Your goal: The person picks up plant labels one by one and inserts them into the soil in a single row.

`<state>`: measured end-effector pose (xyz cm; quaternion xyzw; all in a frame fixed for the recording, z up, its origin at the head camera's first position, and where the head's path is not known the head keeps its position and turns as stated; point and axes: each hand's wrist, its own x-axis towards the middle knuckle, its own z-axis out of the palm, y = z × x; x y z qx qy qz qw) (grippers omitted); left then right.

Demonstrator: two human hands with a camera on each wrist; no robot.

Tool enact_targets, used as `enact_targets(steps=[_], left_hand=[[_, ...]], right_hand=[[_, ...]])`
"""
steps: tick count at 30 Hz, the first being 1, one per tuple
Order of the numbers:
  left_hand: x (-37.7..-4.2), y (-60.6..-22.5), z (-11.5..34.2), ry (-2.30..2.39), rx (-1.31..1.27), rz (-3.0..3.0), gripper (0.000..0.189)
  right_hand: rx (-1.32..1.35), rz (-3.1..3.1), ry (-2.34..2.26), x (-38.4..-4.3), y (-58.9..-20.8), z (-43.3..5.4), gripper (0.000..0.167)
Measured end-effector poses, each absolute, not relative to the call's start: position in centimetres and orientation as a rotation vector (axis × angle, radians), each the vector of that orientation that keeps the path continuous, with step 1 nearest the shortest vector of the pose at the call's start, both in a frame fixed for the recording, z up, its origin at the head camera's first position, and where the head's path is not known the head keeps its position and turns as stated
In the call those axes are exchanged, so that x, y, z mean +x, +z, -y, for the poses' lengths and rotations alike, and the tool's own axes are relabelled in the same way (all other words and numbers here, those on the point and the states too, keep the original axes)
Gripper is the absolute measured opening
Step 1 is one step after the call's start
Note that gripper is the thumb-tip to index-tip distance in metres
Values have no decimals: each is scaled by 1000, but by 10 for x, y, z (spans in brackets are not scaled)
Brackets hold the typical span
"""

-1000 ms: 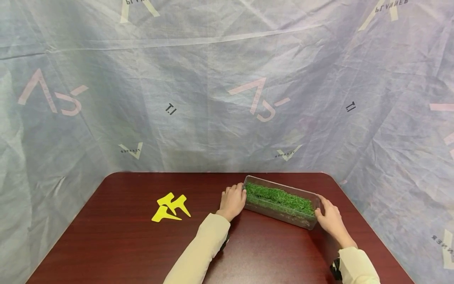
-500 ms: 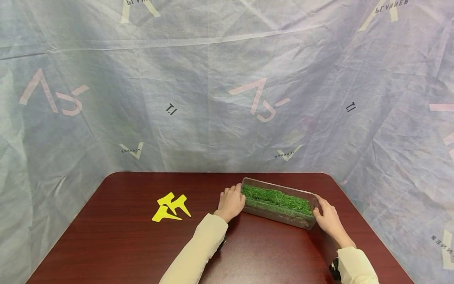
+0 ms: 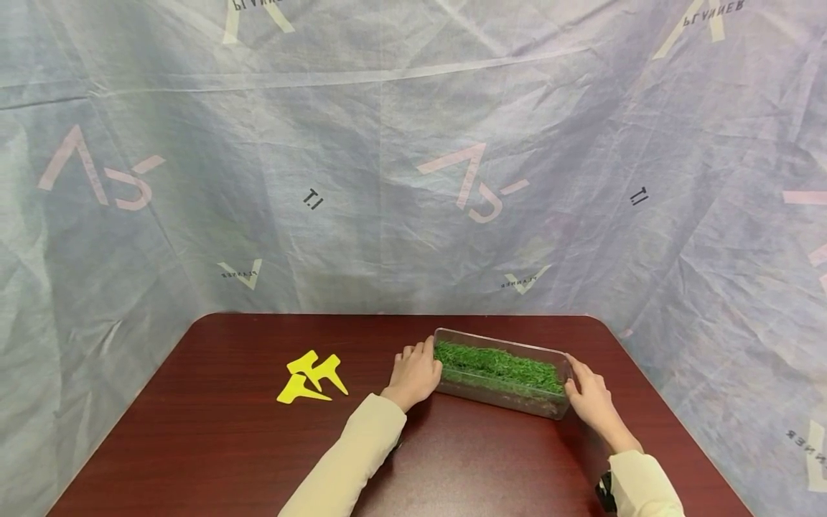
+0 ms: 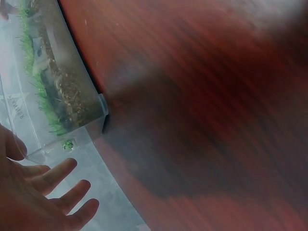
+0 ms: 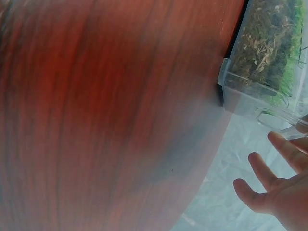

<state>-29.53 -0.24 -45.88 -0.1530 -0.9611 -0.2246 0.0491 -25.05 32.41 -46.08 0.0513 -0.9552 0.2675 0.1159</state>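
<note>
In the head view, a long clear plastic box (image 3: pixel 497 403) with green grass (image 3: pixel 500 364) inside stands slantwise on the right half of the table. My left hand (image 3: pixel 413 372) holds its left end, and my right hand (image 3: pixel 593 395) grips the right end at the rim. The left wrist view shows brown soil (image 4: pixel 67 89) under the grass through the clear wall. There the left hand's other fingers (image 4: pixel 72 199) spread outside the end wall. In the right wrist view, the right hand's thumb and index finger are at the rim, partly cut off by the frame edge.
Several yellow T-shaped plant labels (image 3: pixel 309 375) lie in a loose pile on the dark red wooden table (image 3: pixel 213 431), left of the box. A grey printed cloth (image 3: pixel 381 179) hangs behind the table and along both sides.
Both hands have moved the clear box a little to the left and slightly nearer, its left end coming closer to the person. The yellow labels stay where they were.
</note>
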Motion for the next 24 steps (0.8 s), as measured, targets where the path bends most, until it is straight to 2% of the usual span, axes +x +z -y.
enact_targets(steps=[24], left_hand=[[-275, -458, 30, -565, -430, 2920, 51]], right_hand=[[312, 2823, 648, -249, -461, -301, 53]])
